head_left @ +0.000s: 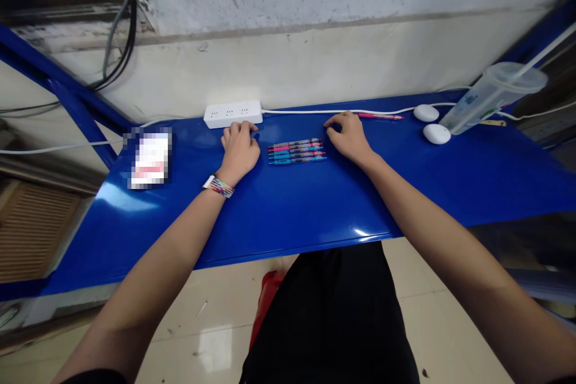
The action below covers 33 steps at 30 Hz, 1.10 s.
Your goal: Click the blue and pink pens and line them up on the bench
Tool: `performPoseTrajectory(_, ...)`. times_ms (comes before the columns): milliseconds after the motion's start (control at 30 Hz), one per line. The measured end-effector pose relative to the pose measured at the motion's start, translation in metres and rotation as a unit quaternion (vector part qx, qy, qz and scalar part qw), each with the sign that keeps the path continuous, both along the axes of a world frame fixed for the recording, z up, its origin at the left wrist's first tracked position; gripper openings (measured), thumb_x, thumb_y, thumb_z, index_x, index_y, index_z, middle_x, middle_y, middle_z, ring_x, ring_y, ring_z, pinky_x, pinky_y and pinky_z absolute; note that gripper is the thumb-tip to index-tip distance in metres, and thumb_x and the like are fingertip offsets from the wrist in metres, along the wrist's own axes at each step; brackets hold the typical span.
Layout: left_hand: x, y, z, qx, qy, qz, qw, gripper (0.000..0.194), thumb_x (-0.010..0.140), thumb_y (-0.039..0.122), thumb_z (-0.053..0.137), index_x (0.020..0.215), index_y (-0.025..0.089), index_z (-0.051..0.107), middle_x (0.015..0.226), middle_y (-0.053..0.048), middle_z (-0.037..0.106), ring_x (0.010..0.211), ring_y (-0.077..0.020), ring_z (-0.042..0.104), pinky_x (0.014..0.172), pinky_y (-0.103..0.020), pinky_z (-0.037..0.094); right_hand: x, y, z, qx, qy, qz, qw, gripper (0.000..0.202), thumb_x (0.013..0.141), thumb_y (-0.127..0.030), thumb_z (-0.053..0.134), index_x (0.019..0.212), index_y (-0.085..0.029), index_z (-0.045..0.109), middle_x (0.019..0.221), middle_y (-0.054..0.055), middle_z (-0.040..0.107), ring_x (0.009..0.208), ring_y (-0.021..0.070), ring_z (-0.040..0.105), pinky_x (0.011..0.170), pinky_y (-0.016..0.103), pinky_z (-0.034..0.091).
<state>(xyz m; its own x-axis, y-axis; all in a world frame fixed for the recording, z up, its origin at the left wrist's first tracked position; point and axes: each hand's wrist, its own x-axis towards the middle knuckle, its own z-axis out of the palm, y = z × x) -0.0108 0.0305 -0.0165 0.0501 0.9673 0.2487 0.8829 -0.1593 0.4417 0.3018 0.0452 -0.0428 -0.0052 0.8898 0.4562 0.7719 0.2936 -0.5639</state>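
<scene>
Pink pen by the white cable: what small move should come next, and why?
Probably the right hand should pick up the pink pen and lay it alongside the row of pens. It lies apart, near the white cable, while the others sit side by side between the hands. The right hand is the nearer one and shows nothing in its grasp.

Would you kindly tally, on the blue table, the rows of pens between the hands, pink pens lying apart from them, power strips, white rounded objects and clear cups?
Row of pens: 1
Pink pen apart: 1
Power strip: 1
White rounded objects: 2
Clear cup: 1
Total: 6, counting the row as one.
</scene>
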Motion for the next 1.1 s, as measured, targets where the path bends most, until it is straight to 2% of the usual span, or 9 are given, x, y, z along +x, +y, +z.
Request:
performPoseTrajectory(167, 0.0, -0.001, -0.001, 0.006, -0.001, -0.004, 1.0, 0.037, 0.097, 0.013, 0.053, 0.13, 0.026, 0.062, 0.14, -0.02, 0.06, 0.135, -0.045, 0.051, 0.118, -0.065, 0.042, -0.01, -0.011, 0.013, 0.017, 0.02, 0.016, 1.0, 0.015, 0.09, -0.018, 0.06, 0.088, -0.026, 0.073, 0.112, 0.014, 0.079, 0.119, 0.0371, 0.071, 0.116, 0.057, 0.052)
performPoseTrajectory(267, 0.0, -0.001, -0.001, 0.009, 0.003, -0.003, 1.0, 0.036, 0.097, 0.013, 0.052, 0.129, 0.026, 0.062, 0.139, -0.019, 0.06, 0.134, -0.0444, 0.051, 0.118, -0.064, 0.042, -0.02, -0.026, 0.028, 0.037, 0.043, 0.102, 0.993, 0.011, 0.09, -0.021, 0.063, 0.084, -0.026, 0.071, 0.117, 0.012, 0.081, 0.123, 0.0356, 0.071, 0.116, 0.055, 0.052)
performPoseTrajectory(367, 0.0, -0.001, -0.001, 0.011, 0.005, -0.002, 1.0, 0.036, 0.097, 0.013, 0.052, 0.129, 0.027, 0.062, 0.137, -0.018, 0.061, 0.134, -0.0433, 0.052, 0.118, -0.063, 0.043, -0.03, -0.04, 0.04, 0.017, 0.023, 0.207, 0.978, 0.011, 0.091, -0.025, 0.066, 0.085, -0.027, 0.075, 0.128, 0.009, 0.08, 0.129, 0.0355, 0.069, 0.117, 0.056, 0.052)
performPoseTrajectory(533, -0.001, -0.002, 0.0, 0.009, 0.006, -0.006, 1.0, 0.036, 0.098, 0.012, 0.051, 0.129, 0.026, 0.063, 0.138, -0.018, 0.06, 0.133, -0.0436, 0.052, 0.117, -0.064, 0.043, -0.038, -0.047, 0.04, 0.025, -0.014, 0.305, 0.952, 0.01, 0.09, -0.028, 0.072, 0.085, -0.03, 0.081, 0.132, 0.005, 0.079, 0.138, 0.035, 0.063, 0.122, 0.057, 0.049)
performPoseTrajectory(700, 0.0, -0.003, 0.001, 0.003, 0.001, -0.006, 1.0, 0.036, 0.098, 0.012, 0.052, 0.13, 0.024, 0.063, 0.139, -0.02, 0.059, 0.135, -0.0444, 0.051, 0.118, -0.064, 0.042, -0.037, -0.045, 0.036, 0.03, -0.023, 0.333, 0.942, 0.012, 0.091, -0.026, 0.073, 0.087, -0.029, 0.084, 0.133, 0.008, 0.078, 0.139, 0.0355, 0.062, 0.122, 0.06, 0.05)
performPoseTrajectory(900, 0.0, -0.002, 0.001, 0.005, 0.002, -0.007, 1.0, 0.035, 0.098, 0.013, 0.052, 0.128, 0.026, 0.063, 0.138, -0.018, 0.06, 0.135, -0.0436, 0.051, 0.117, -0.062, 0.043, -0.037, -0.047, 0.039, 0.027, -0.039, 0.365, 0.93, 0.011, 0.091, -0.024, 0.077, 0.086, -0.03, 0.085, 0.139, 0.007, 0.076, 0.148, 0.0371, 0.057, 0.125, 0.063, 0.048)
performPoseTrajectory(1100, -0.003, 0.001, -0.007, 0.026, 0.003, -0.014, 1.0, 0.034, 0.097, 0.013, 0.052, 0.127, 0.026, 0.064, 0.136, -0.018, 0.062, 0.131, -0.0436, 0.053, 0.114, -0.063, 0.045, -0.032, -0.043, 0.037, 0.05, -0.044, 0.357, 0.932, 0.008, 0.088, -0.026, 0.086, 0.096, -0.026, 0.086, 0.143, 0.012, 0.075, 0.148, 0.0406, 0.056, 0.125, 0.067, 0.047)
